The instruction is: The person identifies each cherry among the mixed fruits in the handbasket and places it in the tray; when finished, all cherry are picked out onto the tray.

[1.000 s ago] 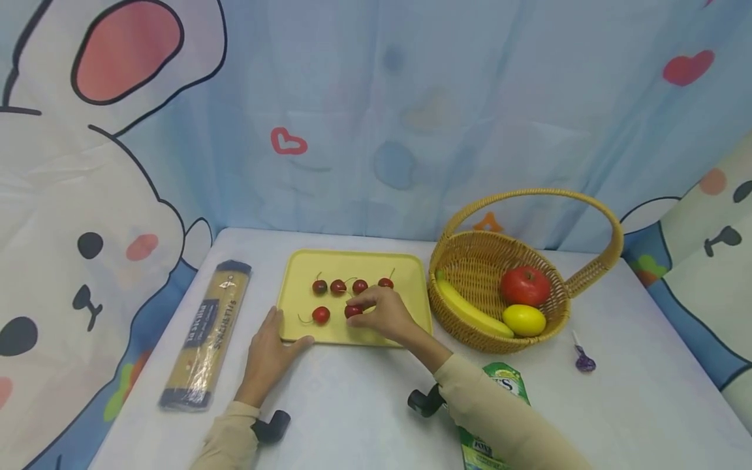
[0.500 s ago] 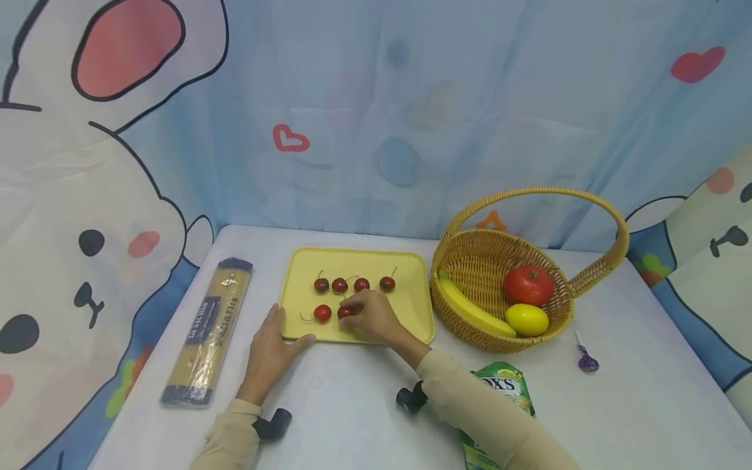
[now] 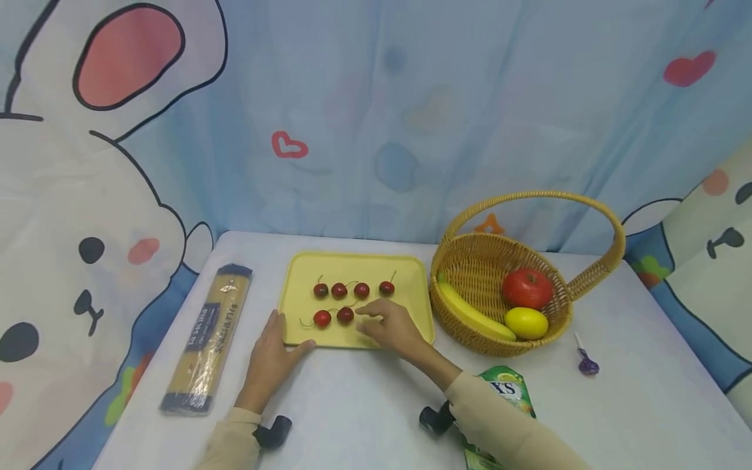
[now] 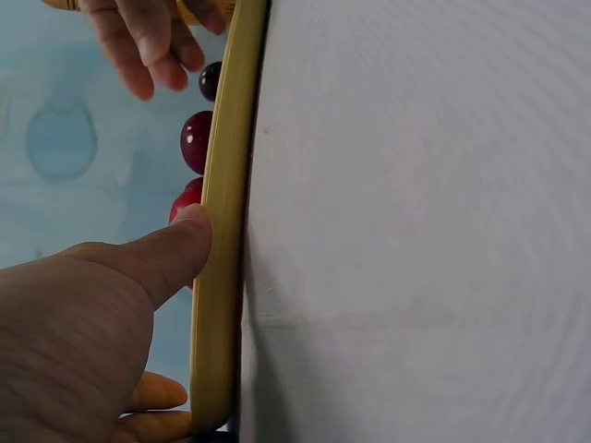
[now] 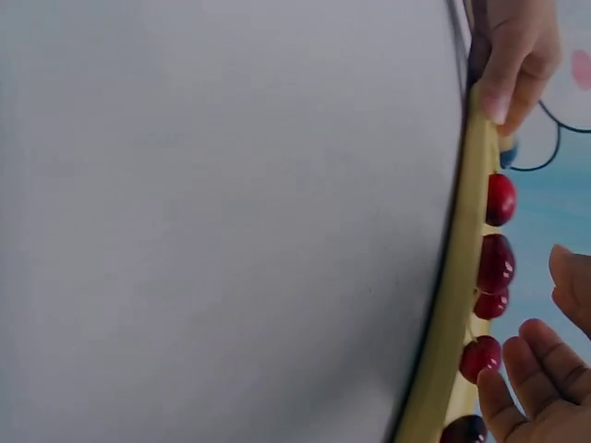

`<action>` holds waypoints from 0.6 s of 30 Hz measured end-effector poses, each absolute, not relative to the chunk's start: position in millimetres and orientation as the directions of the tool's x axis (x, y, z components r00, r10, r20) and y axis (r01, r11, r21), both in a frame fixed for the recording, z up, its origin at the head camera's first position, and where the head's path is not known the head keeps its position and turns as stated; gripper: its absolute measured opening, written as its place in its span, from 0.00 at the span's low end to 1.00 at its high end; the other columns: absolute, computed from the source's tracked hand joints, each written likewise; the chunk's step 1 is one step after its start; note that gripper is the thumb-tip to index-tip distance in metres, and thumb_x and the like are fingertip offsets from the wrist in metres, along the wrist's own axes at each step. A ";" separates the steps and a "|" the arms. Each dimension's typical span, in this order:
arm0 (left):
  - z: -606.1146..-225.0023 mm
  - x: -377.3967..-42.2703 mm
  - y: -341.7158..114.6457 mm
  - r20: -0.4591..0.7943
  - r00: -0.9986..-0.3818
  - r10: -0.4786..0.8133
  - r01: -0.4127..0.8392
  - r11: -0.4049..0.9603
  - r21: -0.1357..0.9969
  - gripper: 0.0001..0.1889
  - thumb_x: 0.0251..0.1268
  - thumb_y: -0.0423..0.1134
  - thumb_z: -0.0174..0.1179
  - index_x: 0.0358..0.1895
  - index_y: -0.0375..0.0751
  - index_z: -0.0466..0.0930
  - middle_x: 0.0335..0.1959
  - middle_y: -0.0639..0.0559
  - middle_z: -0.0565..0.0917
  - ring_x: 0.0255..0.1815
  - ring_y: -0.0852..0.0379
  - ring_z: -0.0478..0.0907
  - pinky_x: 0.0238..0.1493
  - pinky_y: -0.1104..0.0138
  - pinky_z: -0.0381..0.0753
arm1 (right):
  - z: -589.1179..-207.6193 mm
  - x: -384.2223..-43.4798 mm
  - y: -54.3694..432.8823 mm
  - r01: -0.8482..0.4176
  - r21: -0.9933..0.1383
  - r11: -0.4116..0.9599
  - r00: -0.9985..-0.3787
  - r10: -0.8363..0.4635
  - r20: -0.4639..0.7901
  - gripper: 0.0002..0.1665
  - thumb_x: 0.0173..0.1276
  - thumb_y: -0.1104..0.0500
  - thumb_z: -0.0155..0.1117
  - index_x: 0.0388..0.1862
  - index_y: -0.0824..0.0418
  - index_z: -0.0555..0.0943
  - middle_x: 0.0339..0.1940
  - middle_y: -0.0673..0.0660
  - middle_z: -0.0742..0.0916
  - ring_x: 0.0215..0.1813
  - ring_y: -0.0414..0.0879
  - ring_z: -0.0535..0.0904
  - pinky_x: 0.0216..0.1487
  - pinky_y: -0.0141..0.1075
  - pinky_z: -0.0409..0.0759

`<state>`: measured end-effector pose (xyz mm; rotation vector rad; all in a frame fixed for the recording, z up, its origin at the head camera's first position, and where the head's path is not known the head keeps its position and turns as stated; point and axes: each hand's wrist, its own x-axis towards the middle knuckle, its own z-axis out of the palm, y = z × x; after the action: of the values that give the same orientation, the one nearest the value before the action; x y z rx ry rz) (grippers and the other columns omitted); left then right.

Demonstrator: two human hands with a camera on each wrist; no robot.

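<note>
A yellow tray (image 3: 358,260) lies on the white table with several red cherries on it, stems attached. Four of them form the back row, so several sit there; a bright red cherry (image 3: 322,318) and a dark red cherry (image 3: 345,315) lie in front. My left hand (image 3: 270,359) holds the tray's near left corner, thumb on the front rim and fingers along the left side. Just right of the dark cherry hovers my right hand (image 3: 390,326), its fingers parted and holding nothing. In the right wrist view, the right fingers (image 5: 545,369) appear spread beside the cherries.
A wicker basket (image 3: 499,349) holding a banana, a red fruit and a lemon stands right of the tray. Spaghetti (image 3: 208,339) in a pack lies left. A lollipop (image 3: 586,362) is at the right; the right forearm partly covers a green bag (image 3: 508,385).
My right hand set the dark cherry down farther left, beside the bright red one, then let go and drew back to the right. The left hand stays at the tray corner.
</note>
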<state>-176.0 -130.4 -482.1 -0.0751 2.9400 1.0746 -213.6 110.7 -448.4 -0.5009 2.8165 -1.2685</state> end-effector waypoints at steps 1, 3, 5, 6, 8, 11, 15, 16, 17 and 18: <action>-481.6 -174.0 -129.4 -0.010 -0.999 -0.030 -0.030 0.776 0.629 0.48 0.62 0.50 0.69 0.73 0.21 0.54 0.77 0.26 0.53 0.78 0.32 0.51 0.77 0.46 0.56 | -447.2 -206.5 117.0 -0.303 -0.721 0.623 -0.945 -0.295 0.142 0.14 0.63 0.60 0.71 0.48 0.61 0.88 0.49 0.56 0.89 0.54 0.53 0.83 0.53 0.49 0.84; -478.4 -169.7 -125.4 0.066 -0.998 0.001 0.039 0.815 0.578 0.47 0.61 0.49 0.69 0.72 0.20 0.57 0.75 0.25 0.55 0.77 0.31 0.52 0.76 0.45 0.58 | -444.6 -191.8 129.5 -0.358 -0.677 0.643 -0.931 -0.301 0.207 0.16 0.64 0.57 0.71 0.49 0.62 0.87 0.50 0.57 0.88 0.56 0.54 0.82 0.56 0.51 0.83; -472.2 -165.0 -117.9 0.192 -0.980 0.058 0.148 0.858 0.492 0.46 0.59 0.50 0.70 0.70 0.20 0.61 0.73 0.23 0.59 0.76 0.29 0.54 0.75 0.43 0.61 | -441.8 -176.6 141.3 -0.424 -0.580 0.695 -0.905 -0.319 0.280 0.22 0.66 0.50 0.70 0.54 0.61 0.85 0.56 0.60 0.86 0.61 0.57 0.79 0.62 0.57 0.77; -467.9 -162.3 -112.6 0.262 -0.960 0.096 0.206 0.877 0.435 0.46 0.58 0.51 0.71 0.70 0.22 0.62 0.72 0.24 0.61 0.76 0.29 0.56 0.73 0.41 0.62 | -439.9 -169.1 146.6 -0.448 -0.517 0.729 -0.893 -0.335 0.301 0.28 0.67 0.44 0.68 0.59 0.59 0.83 0.61 0.62 0.83 0.66 0.60 0.76 0.65 0.62 0.73; -456.3 -155.2 -99.2 0.374 -0.910 0.180 0.303 0.904 0.301 0.49 0.55 0.59 0.70 0.72 0.28 0.63 0.74 0.26 0.61 0.76 0.29 0.56 0.70 0.34 0.62 | -436.6 -155.4 155.4 -0.469 -0.372 0.801 -0.877 -0.372 0.305 0.43 0.64 0.29 0.60 0.68 0.54 0.76 0.72 0.64 0.74 0.74 0.66 0.64 0.68 0.73 0.60; -436.0 -142.1 -77.4 0.426 -0.855 0.297 0.390 0.908 0.151 0.55 0.51 0.74 0.62 0.77 0.43 0.59 0.79 0.33 0.53 0.78 0.29 0.49 0.63 0.23 0.57 | -429.4 -138.0 164.3 -0.441 -0.197 0.876 -0.889 -0.397 0.228 0.59 0.55 0.13 0.45 0.78 0.45 0.62 0.82 0.64 0.56 0.80 0.71 0.45 0.64 0.84 0.42; -413.6 -128.2 -58.4 0.313 -0.883 0.351 0.392 0.916 0.079 0.54 0.51 0.84 0.46 0.79 0.58 0.54 0.83 0.41 0.43 0.81 0.30 0.34 0.61 0.18 0.49 | -418.2 -123.7 171.4 -0.305 -0.100 0.947 -0.944 -0.288 0.160 0.65 0.51 0.12 0.46 0.80 0.46 0.58 0.82 0.65 0.51 0.81 0.70 0.34 0.63 0.84 0.32; -410.1 -126.7 -56.4 0.285 -0.893 0.349 0.383 0.921 0.072 0.53 0.51 0.85 0.44 0.79 0.60 0.55 0.83 0.42 0.44 0.81 0.30 0.33 0.61 0.18 0.48 | -415.5 -121.4 173.1 -0.263 -0.087 0.961 -0.957 -0.248 0.152 0.65 0.51 0.13 0.49 0.80 0.47 0.58 0.82 0.66 0.51 0.81 0.69 0.33 0.63 0.83 0.29; -408.1 -125.8 -55.3 0.267 -0.900 0.346 0.376 0.924 0.070 0.53 0.51 0.85 0.43 0.79 0.61 0.55 0.83 0.43 0.44 0.81 0.31 0.32 0.61 0.18 0.47 | -413.7 -120.2 173.8 -0.240 -0.079 0.968 -0.962 -0.226 0.150 0.65 0.51 0.13 0.49 0.80 0.47 0.58 0.82 0.66 0.52 0.81 0.68 0.32 0.64 0.83 0.28; -406.5 -125.4 -54.5 0.250 -0.906 0.342 0.368 0.928 0.065 0.52 0.52 0.85 0.42 0.78 0.61 0.56 0.82 0.43 0.45 0.81 0.31 0.31 0.62 0.19 0.46 | -412.3 -119.1 174.7 -0.218 -0.075 0.973 -0.967 -0.205 0.148 0.65 0.51 0.14 0.52 0.80 0.48 0.58 0.82 0.66 0.52 0.81 0.68 0.31 0.64 0.82 0.27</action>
<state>-125.4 -54.5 -406.5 0.6193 3.3155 0.1886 -119.1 174.7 -412.3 -0.3510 3.2590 -0.1500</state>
